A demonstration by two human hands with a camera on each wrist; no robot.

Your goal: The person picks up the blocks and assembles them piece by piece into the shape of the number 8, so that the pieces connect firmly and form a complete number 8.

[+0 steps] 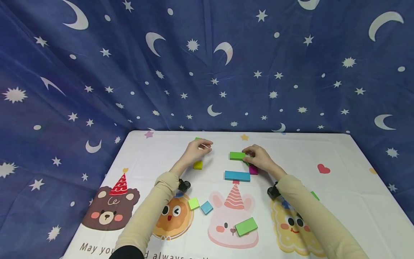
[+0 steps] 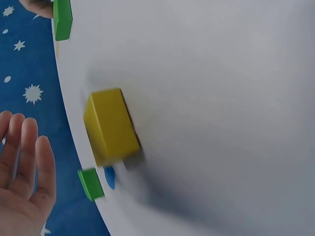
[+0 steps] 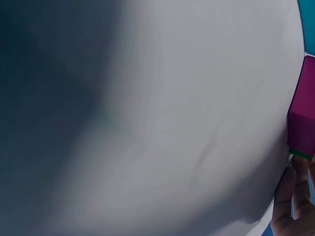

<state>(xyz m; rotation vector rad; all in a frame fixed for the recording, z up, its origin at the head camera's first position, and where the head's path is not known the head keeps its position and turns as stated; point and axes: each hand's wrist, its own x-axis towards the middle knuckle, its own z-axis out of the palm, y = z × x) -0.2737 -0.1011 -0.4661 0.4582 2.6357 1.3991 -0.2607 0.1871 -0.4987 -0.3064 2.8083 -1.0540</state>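
My left hand [image 1: 196, 149] hovers over the far part of the table, fingers loosely bent around nothing. In the left wrist view the fingers of this hand [image 2: 24, 172] look extended and apart from the yellow block [image 2: 112, 129]. Part of a green block [image 1: 198, 138] shows behind that hand. My right hand [image 1: 260, 158] pinches the right end of a long green block [image 1: 237, 156] between thumb and fingers. Beneath the hand stands a magenta block [image 1: 253, 169], with a bit of green beside it. A long blue block [image 1: 237, 176] lies just in front.
Nearer on the table lie a light green cube [image 1: 193, 204], a blue cube [image 1: 206, 207] and a green block [image 1: 246, 226]. Another green piece [image 1: 314, 195] is partly hidden by the right sleeve. A blue curtain [image 1: 207, 72] hangs behind the white printed tablecloth [image 1: 349, 201].
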